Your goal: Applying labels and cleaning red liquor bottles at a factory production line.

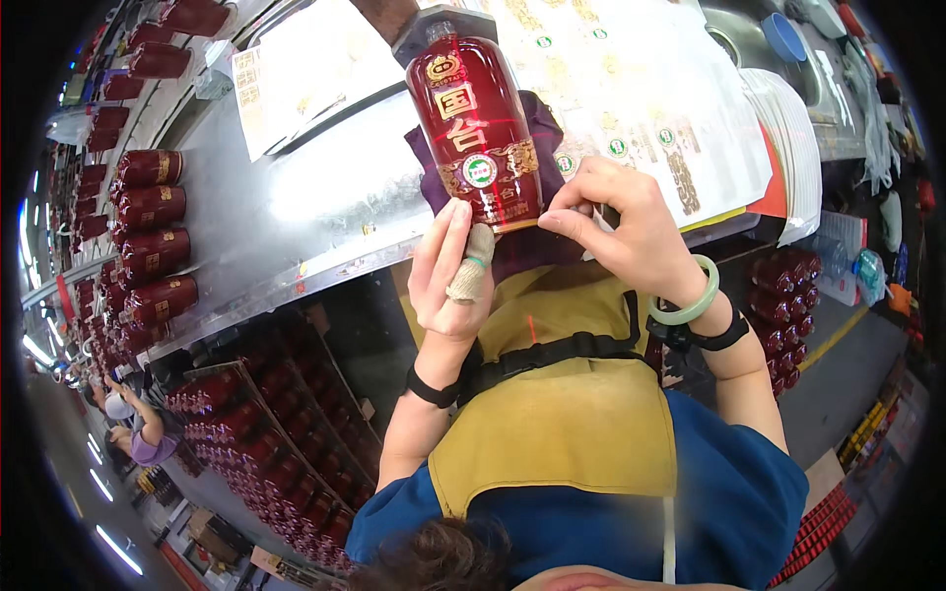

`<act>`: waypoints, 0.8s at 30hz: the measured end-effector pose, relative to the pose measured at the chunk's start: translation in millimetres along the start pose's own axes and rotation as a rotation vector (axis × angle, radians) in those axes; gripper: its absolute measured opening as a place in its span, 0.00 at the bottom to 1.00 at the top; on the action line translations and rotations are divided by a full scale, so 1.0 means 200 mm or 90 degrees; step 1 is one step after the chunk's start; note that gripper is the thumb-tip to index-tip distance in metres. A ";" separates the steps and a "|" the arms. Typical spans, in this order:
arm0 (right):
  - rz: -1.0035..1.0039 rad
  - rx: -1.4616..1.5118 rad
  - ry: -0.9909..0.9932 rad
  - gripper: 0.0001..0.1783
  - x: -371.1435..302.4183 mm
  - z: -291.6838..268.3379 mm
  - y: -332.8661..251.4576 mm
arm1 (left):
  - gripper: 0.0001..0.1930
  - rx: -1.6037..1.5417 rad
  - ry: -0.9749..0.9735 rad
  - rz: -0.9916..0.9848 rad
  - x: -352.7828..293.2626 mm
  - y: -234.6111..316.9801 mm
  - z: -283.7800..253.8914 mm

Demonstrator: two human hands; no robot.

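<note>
A dark red glass bottle with gold markings and a round green-and-white sticker lies on a purple cloth, its neck pointing away from me. My left hand holds the bottle's lower left corner, fingertips on its side. A knitted beige cover with a green band sits on one digit, against the base. By the lower right edge of the bottle, my right hand is closed in a pinch, thumb against index finger. Whatever it may hold is too small to make out. A dark grey block stands around the neck.
Sheets of gold and green labels cover the bench to the right, beside stacked white trays. White paper lies at upper left. Several red bottles line the left side; crates of bottles stand below. Another person is at far left.
</note>
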State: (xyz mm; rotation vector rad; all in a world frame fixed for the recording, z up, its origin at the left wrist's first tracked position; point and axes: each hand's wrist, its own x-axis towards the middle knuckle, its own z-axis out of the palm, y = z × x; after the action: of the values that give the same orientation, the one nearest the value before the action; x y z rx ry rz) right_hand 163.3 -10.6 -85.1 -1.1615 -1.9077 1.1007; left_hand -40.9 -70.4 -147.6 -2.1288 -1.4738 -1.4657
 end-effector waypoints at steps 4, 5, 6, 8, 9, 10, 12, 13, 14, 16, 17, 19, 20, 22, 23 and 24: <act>-0.011 -0.005 0.015 0.11 0.00 0.00 0.01 | 0.18 0.017 0.002 0.042 0.00 0.01 0.00; -0.011 -0.007 0.016 0.11 0.00 0.00 0.01 | 0.17 0.020 0.006 0.020 0.01 0.02 0.00; -0.006 -0.006 0.012 0.11 0.00 0.00 0.02 | 0.16 0.023 0.010 -0.002 0.02 0.03 0.00; -0.002 -0.004 0.006 0.11 0.00 0.00 0.02 | 0.16 0.047 0.009 0.012 0.01 0.04 0.01; 0.005 0.008 0.007 0.11 0.00 0.01 0.02 | 0.16 0.071 0.007 0.025 0.01 0.04 0.02; 0.013 0.019 0.007 0.11 0.00 0.01 0.02 | 0.16 0.072 0.007 0.025 0.01 0.05 0.02; 0.006 0.004 0.007 0.11 0.00 0.01 0.03 | 0.13 0.109 -0.016 0.038 0.04 0.07 0.02; 0.000 -0.014 0.008 0.11 0.00 0.01 0.04 | 0.13 0.108 -0.016 0.038 0.06 0.06 0.02; 0.001 -0.014 0.009 0.11 0.00 0.01 0.03 | 0.11 0.045 -0.020 0.040 0.08 0.04 0.03; 0.023 0.000 0.009 0.12 0.01 0.02 0.03 | 0.11 -0.046 0.012 -0.016 0.11 0.06 0.04; 0.023 -0.001 0.010 0.12 0.02 0.01 0.03 | 0.17 -0.039 0.016 -0.015 0.04 0.02 0.04; 0.015 0.005 -0.017 0.13 0.02 0.01 0.02 | 0.20 -0.039 0.032 -0.114 0.03 0.03 0.03; 0.034 0.016 -0.025 0.13 0.02 0.01 0.02 | 0.21 -0.035 0.037 -0.082 0.03 0.03 0.02; 0.021 -0.004 -0.024 0.13 0.01 -0.01 0.01 | 0.21 -0.034 0.021 -0.092 0.00 0.03 0.02; 0.009 -0.024 -0.023 0.13 0.01 -0.01 0.01 | 0.21 -0.033 0.006 -0.102 0.00 0.03 0.01; 0.007 -0.024 -0.024 0.13 0.01 -0.02 0.00 | 0.19 -0.019 0.003 -0.076 0.01 0.03 0.01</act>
State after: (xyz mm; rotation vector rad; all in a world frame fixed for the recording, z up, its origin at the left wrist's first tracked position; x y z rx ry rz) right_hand 165.2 -6.9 -84.1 -1.1809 -1.9615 1.1034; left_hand -35.2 -70.5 -145.5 -2.0855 -1.6122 -1.5403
